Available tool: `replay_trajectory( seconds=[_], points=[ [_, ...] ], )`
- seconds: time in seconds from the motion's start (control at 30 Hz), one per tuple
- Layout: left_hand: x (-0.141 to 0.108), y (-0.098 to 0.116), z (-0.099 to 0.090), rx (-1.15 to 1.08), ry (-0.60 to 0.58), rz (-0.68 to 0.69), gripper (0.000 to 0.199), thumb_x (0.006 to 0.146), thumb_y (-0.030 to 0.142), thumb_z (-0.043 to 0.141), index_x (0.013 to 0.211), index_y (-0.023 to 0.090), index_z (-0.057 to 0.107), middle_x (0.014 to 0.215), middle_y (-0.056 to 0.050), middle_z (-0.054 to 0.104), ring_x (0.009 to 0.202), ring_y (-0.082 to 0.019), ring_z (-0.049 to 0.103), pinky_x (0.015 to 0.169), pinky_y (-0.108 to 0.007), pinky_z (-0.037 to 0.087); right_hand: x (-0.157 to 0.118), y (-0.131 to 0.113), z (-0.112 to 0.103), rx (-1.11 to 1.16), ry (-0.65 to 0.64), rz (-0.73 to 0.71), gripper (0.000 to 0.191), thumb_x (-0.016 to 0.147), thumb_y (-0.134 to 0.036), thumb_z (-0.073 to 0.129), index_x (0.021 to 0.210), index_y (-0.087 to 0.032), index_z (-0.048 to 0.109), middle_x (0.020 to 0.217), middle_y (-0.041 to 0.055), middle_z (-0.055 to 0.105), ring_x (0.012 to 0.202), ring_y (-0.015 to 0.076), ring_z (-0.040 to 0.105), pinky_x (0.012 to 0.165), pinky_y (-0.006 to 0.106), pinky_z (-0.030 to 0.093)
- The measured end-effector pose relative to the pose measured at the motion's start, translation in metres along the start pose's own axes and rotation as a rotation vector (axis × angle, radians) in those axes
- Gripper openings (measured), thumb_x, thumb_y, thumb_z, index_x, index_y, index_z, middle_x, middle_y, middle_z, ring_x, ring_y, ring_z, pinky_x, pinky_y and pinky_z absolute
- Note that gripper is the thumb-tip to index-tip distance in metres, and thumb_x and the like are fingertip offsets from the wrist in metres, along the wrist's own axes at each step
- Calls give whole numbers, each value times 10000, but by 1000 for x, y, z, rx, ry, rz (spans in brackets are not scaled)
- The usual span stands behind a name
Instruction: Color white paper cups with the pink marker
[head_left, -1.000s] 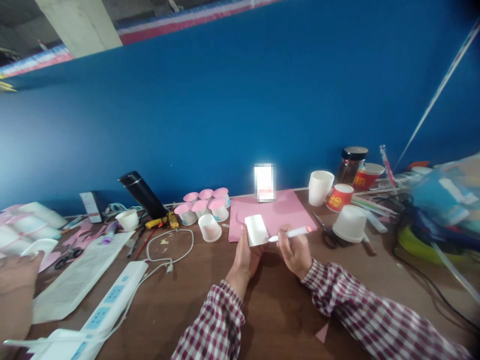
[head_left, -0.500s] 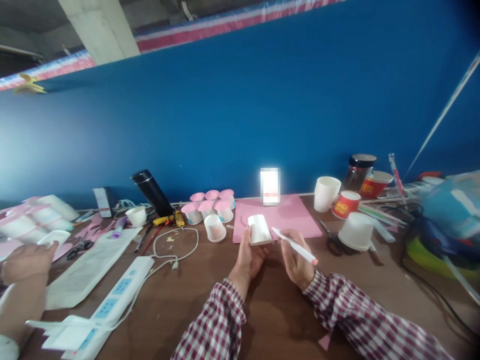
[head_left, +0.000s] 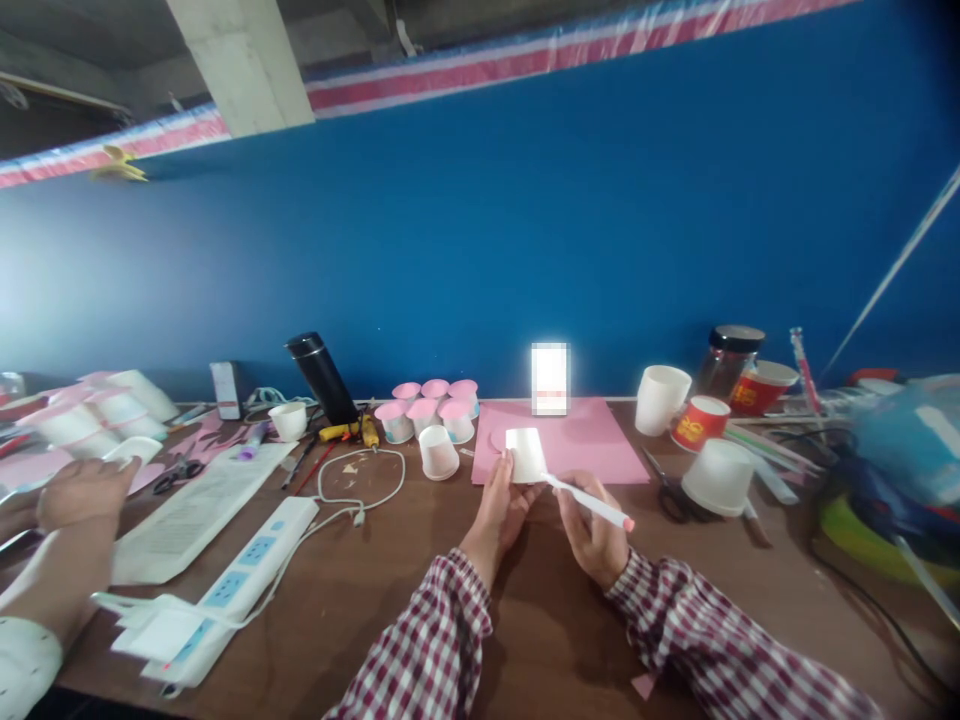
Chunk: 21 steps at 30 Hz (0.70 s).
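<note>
A white paper cup (head_left: 526, 456) is held tilted in my left hand (head_left: 496, 512), in front of the pink sheet (head_left: 592, 440). My right hand (head_left: 594, 532) grips a white marker (head_left: 596, 503) with a pinkish end; its tip meets the lower right edge of the cup. Left of the sheet stands another white cup (head_left: 438, 453), upside down. Behind it several cups with pink tops (head_left: 424, 412) sit in two rows.
A power strip (head_left: 232, 590), cable, printed paper (head_left: 196, 515) and black bottle (head_left: 322, 378) lie left. Another person's hand (head_left: 88, 492) is at far left. Scissors (head_left: 667, 490), cups (head_left: 718, 476), a jar (head_left: 731, 362) and a blue bag (head_left: 911, 440) are right.
The marker tip has come down from beside the cup to touch its lower edge. The camera view has shifted slightly, moving the background to the right.
</note>
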<state>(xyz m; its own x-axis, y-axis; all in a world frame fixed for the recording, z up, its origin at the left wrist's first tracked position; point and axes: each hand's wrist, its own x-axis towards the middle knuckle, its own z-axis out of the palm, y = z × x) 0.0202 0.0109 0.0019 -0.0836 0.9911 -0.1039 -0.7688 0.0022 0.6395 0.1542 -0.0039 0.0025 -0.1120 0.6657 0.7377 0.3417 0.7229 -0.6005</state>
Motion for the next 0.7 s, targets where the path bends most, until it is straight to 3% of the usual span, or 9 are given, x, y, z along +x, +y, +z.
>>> replay_trajectory(
  seconds=[0.17,0.5,0.7],
  points=[
    [0,-4,0,26,-29,74,378,769,392,710,1066,185,601,941,-54,681,881,-178,645,870,-329,485,-2,1,1,-15,-59,5,107,933,-232,470,930,-190,568,772,38,621,679,172,604,646,292,499],
    [-7,1,9,88,-23,99,211,773,357,708,871,197,612,780,-5,625,687,-129,576,649,-250,443,-1,1,2,-38,-104,11,121,940,-242,459,897,-195,563,752,35,612,658,165,591,628,281,491],
    [-7,0,7,97,-29,103,207,771,326,712,896,193,615,808,-11,633,700,-135,587,696,-267,450,-1,1,3,-43,-79,-6,128,942,-243,452,899,-191,561,752,40,612,653,169,594,630,288,497]
  ],
)
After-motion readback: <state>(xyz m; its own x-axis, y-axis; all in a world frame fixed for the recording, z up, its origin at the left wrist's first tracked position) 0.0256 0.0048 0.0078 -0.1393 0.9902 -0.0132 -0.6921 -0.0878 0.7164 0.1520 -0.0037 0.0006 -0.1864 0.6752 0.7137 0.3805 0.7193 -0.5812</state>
